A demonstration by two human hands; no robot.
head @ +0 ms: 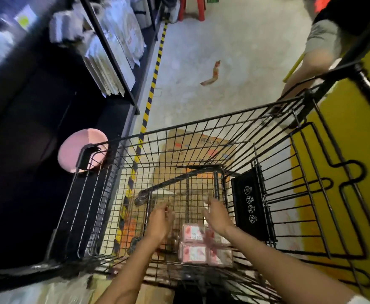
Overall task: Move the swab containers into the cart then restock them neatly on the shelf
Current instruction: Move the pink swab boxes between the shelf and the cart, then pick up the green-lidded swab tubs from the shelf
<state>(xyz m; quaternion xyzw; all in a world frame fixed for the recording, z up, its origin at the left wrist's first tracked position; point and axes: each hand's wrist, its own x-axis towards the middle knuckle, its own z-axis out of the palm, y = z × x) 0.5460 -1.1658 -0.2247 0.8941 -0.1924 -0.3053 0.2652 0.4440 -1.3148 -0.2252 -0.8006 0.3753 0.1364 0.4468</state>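
Observation:
Pink swab containers (203, 246) lie packed together on the bottom of the black wire cart (201, 126). Both my arms reach down into the cart basket. My left hand (160, 220) hovers just left of the containers, fingers apart, holding nothing. Just above their right side, my right hand (218, 218) is open too, palm turned inward. Neither hand touches the containers as far as I can see.
A dark shelf unit (113, 69) with white packaged goods runs along the left, edged by yellow-black floor tape (155, 71). A pink round item (81, 150) sits by the cart's left corner. Another person (324, 47) stands at far right. Cardboard boxes (199, 145) lie beyond the cart.

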